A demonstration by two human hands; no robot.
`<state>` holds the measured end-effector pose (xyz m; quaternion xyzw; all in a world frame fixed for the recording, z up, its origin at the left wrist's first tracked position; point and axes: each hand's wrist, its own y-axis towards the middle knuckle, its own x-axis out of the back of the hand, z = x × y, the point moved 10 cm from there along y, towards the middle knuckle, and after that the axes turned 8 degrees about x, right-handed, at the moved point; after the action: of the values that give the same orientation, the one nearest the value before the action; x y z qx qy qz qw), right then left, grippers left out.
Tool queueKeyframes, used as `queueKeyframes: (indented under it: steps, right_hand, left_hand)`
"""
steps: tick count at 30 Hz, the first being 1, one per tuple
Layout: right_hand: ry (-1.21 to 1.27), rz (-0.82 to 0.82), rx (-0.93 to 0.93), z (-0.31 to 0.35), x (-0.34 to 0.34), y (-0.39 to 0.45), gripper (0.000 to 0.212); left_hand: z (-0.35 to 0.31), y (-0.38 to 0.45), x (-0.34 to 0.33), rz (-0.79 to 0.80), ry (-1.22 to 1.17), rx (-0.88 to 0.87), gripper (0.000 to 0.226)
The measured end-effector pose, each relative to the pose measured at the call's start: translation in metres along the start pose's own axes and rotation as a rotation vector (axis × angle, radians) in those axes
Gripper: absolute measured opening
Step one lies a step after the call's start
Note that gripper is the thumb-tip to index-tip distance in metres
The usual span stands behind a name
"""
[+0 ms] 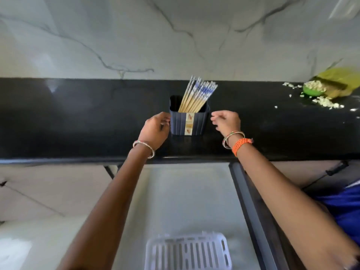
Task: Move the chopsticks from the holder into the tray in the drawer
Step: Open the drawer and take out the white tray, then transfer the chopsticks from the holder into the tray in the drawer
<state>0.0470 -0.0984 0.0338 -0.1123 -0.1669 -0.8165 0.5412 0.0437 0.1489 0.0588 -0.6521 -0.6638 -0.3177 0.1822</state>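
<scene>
A dark blue ribbed holder [198,123] stands on the black counter [78,123], with several wooden chopsticks [196,94] with blue-and-white tops leaning out of it to the right. My left hand [155,129] is at the holder's left side, fingers curled, touching or almost touching its wall. Just right of the holder hovers my right hand [227,121], loosely curled and holding nothing. Below the counter an open drawer [185,201] holds a white slotted tray [188,252] at its near end, with nothing visible in it.
A green bowl [313,89] of white crumbs and a yellow-green bag [339,80] lie at the counter's far right, with crumbs scattered around. A marble wall rises behind the counter. The drawer's dark right side [251,211] runs under my right forearm.
</scene>
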Motion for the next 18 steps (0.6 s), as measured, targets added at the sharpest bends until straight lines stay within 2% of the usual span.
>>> queueKeyframes:
  steps: [3, 6, 11, 14, 18]
  right_hand:
    - [0.044, -0.088, -0.13, -0.012, -0.001, 0.049, 0.02]
    - [0.069, -0.075, -0.166, -0.016, -0.012, 0.089, 0.009]
    - [0.118, -0.083, -0.167, -0.017, -0.031, 0.118, 0.032]
    - [0.093, -0.102, -0.156, -0.015, -0.032, 0.12, 0.028]
    - [0.046, -0.091, -0.106, -0.015, -0.035, 0.11, 0.028]
  left_hand:
    - [-0.002, 0.044, -0.001, -0.005, 0.092, -0.039, 0.029]
    - [0.002, 0.073, -0.016, 0.05, 0.225, -0.095, 0.031]
    - [0.014, 0.09, -0.048, 0.196, 0.427, -0.19, 0.027]
    - [0.013, 0.084, -0.051, 0.218, 0.338, -0.211, 0.022]
    - [0.014, 0.061, -0.04, 0.103, 0.209, -0.199, 0.023]
